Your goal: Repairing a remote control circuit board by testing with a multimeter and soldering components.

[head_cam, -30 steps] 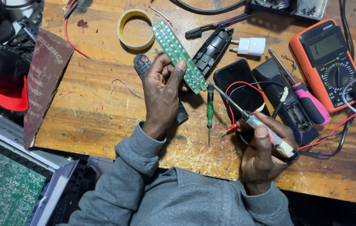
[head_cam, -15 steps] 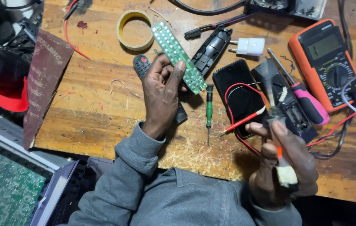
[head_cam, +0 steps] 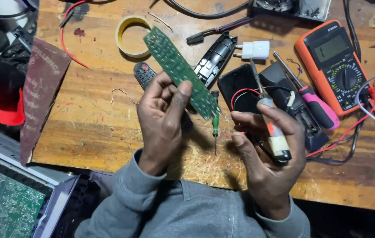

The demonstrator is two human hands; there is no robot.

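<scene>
The left hand (head_cam: 163,117) grips a long, narrow green circuit board (head_cam: 181,72) between thumb and fingers, holding it tilted above the worn wooden tabletop (head_cam: 90,128) so that its free end points toward 11 o'clock. The right hand (head_cam: 269,154) is closed around a slim soldering iron with a pale taped handle (head_cam: 271,125), its metal tip aimed toward 12 o'clock.

Between the two hands, a small green-handled screwdriver (head_cam: 215,123) lies on the tabletop. At 11 o'clock from the board sits a yellow roll of tape (head_cam: 128,37). A black remote-control shell (head_cam: 214,59) lies just beside the board at its 2 o'clock, with a white plug adapter (head_cam: 253,50) next to it. A pink-handled screwdriver (head_cam: 315,105) rests at 2 o'clock from the right hand, and an orange multimeter with a dial (head_cam: 335,61) lies farther that way. A second green circuit board (head_cam: 2,207) lies at 8 o'clock, well apart from the hands.
</scene>
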